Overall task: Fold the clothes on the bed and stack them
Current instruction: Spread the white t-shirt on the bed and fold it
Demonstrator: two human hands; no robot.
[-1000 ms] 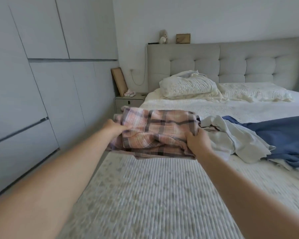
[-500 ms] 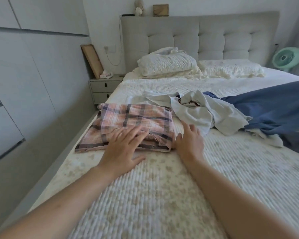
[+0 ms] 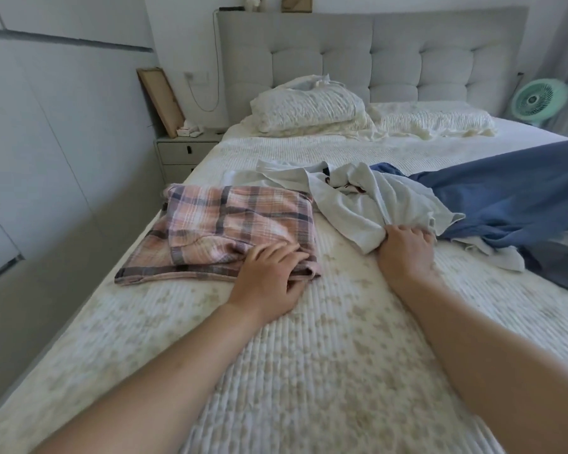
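Note:
A folded pink plaid garment (image 3: 230,227) lies on the bed (image 3: 309,371) near its left edge. My left hand (image 3: 273,276) rests on the garment's near right corner, fingers on top and thumb at the hem. To the right a crumpled white garment (image 3: 368,204) lies beside it, and my right hand (image 3: 405,249) grips its near edge with curled fingers. A blue garment (image 3: 512,198) spreads out further right, partly under the white one.
Two pillows (image 3: 312,108) lie against the grey headboard (image 3: 374,50). A nightstand (image 3: 184,152) stands at the bed's left with a wooden frame (image 3: 159,99) leaning behind it. Grey cabinets (image 3: 46,142) line the left wall. A green fan (image 3: 538,98) stands at the far right.
The plaid garment was carried in both hands, then set down on the bed. My right hand moved right and took hold of the white garment. My left hand slid to the plaid's corner.

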